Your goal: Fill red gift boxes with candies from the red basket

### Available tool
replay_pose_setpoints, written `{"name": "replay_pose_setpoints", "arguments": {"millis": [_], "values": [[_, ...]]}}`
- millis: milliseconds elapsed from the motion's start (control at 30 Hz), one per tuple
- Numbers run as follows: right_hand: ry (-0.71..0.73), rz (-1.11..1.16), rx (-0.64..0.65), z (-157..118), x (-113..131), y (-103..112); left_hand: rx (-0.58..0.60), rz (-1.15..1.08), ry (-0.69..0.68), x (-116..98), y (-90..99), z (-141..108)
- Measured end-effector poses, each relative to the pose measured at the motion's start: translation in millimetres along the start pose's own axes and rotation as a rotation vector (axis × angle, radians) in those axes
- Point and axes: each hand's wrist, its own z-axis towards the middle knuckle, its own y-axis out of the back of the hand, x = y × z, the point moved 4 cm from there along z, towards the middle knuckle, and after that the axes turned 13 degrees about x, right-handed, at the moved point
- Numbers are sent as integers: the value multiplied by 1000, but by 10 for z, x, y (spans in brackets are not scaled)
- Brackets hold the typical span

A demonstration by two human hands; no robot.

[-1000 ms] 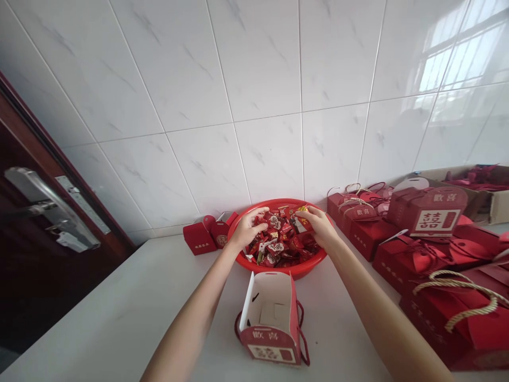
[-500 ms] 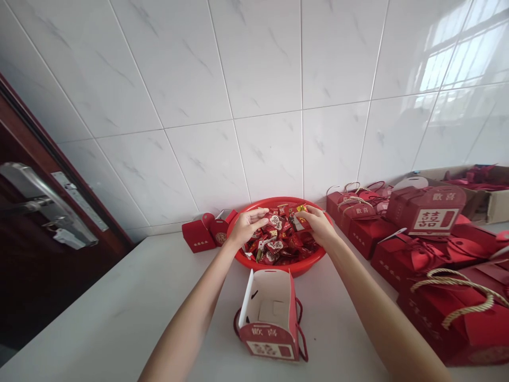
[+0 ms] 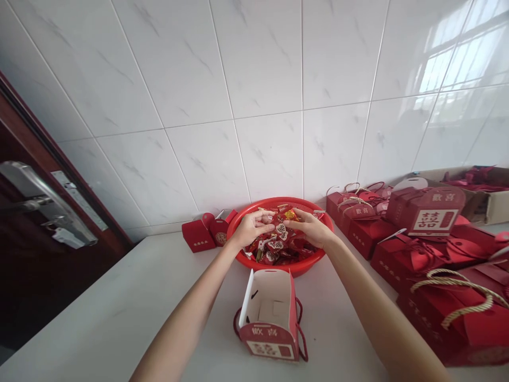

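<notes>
Both hands are over a round red plastic basket (image 3: 296,269) full of wrapped candies (image 3: 274,246). My left hand (image 3: 252,229) is above its left part, thumb and fingers apart, with wrappers just beyond the fingertips. My right hand (image 3: 314,229) pinches a red candy with a gold patch (image 3: 291,215) between thumb and fingers, near the middle of the basket. Between my forearms, in front of the basket, stands an open red gift box (image 3: 270,331). Its white inside shows no candy, and dark red cord handles hang at its sides.
Two small red boxes (image 3: 198,236) stand left of the basket. Several closed red gift boxes (image 3: 433,209) with rope handles crowd the right side. Behind them sits a cardboard carton (image 3: 497,204). A tiled wall (image 3: 266,154) closes the back, and a dark door (image 3: 40,233) is at left.
My right hand has moved left with the gold-patched candy, closer to my left hand. My left hand has shifted slightly, and the open box has stayed in place.
</notes>
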Motion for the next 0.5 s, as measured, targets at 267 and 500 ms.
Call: {"name": "replay_pose_setpoints", "arguments": {"millis": [267,500], "values": [[160,-71,-15,-18,79,4,-430,53,91,75,243,-43],[95,-49,-67,-61,92,9,-262,242,344,288,183,-6]]}}
